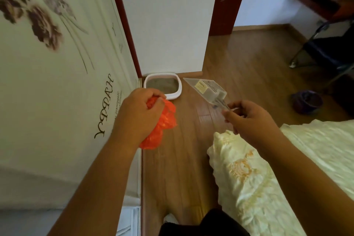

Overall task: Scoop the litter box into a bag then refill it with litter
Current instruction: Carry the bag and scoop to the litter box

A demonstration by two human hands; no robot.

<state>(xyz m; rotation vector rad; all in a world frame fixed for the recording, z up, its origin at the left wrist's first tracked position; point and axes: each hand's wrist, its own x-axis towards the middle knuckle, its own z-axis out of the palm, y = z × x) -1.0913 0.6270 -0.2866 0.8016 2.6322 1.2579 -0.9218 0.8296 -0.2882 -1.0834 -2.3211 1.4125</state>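
Observation:
A white litter box (179, 90) with grey litter inside sits on the wooden floor in the corner by the wall, ahead of me. My left hand (138, 115) grips a crumpled orange plastic bag (164, 120), held in the air just in front of the box. My right hand (249, 119) pinches the top of a clear packet of grey litter (207, 90) with a yellow label. The packet hangs above the floor to the right of the box.
A wardrobe door (57, 63) with flower print and lettering runs along the left. A bed with a cream cover (268, 168) fills the lower right. A dark purple bowl (306, 101) lies on the floor at right, near a chair's legs (316, 44).

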